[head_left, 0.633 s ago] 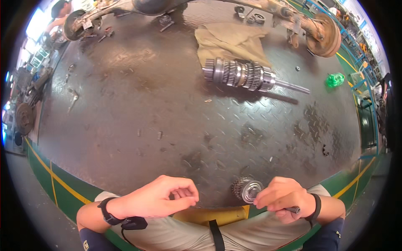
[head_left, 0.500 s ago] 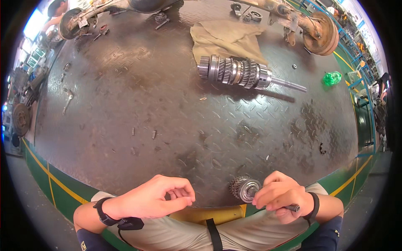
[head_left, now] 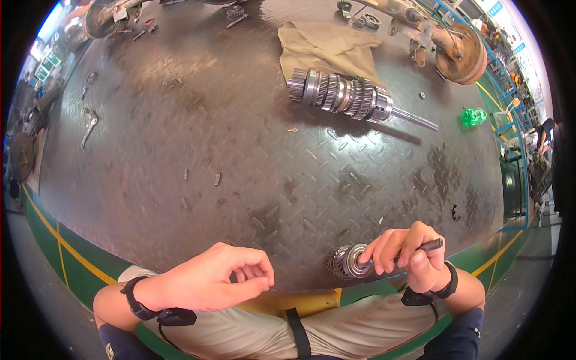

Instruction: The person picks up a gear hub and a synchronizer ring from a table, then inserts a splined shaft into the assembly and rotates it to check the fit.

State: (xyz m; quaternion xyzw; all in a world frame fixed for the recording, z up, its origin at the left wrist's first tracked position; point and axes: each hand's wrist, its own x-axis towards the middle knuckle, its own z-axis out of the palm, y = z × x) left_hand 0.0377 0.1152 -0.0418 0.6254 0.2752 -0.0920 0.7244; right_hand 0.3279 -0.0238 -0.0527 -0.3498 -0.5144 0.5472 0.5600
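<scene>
The small silver-grey steel gear cluster (head_left: pixel 341 262) is placed at the near edge of the dark metal table (head_left: pixel 258 162), right of its middle. Fine teeth are seen in rows around its round side, and its shiny end face, formed of concentric rings, is turned toward the right hand (head_left: pixel 411 252). By this hand, a slim dark cylindrical rod (head_left: pixel 431 245) is grasped between the thumb and the bent fingers; its blunt end is left sticking out at the right. Whether the ring face is touched by the fingertips cannot be told. The left hand (head_left: pixel 231 279) is loosely half curled and relaxed near the table edge, well apart from the cluster. Farther away, a long bright steel shaft with helical gears (head_left: pixel 342 96) is laid just before a crumpled tan cloth (head_left: pixel 324 48). At the far right, a rusty round metal drum (head_left: pixel 463 55) is seen.
</scene>
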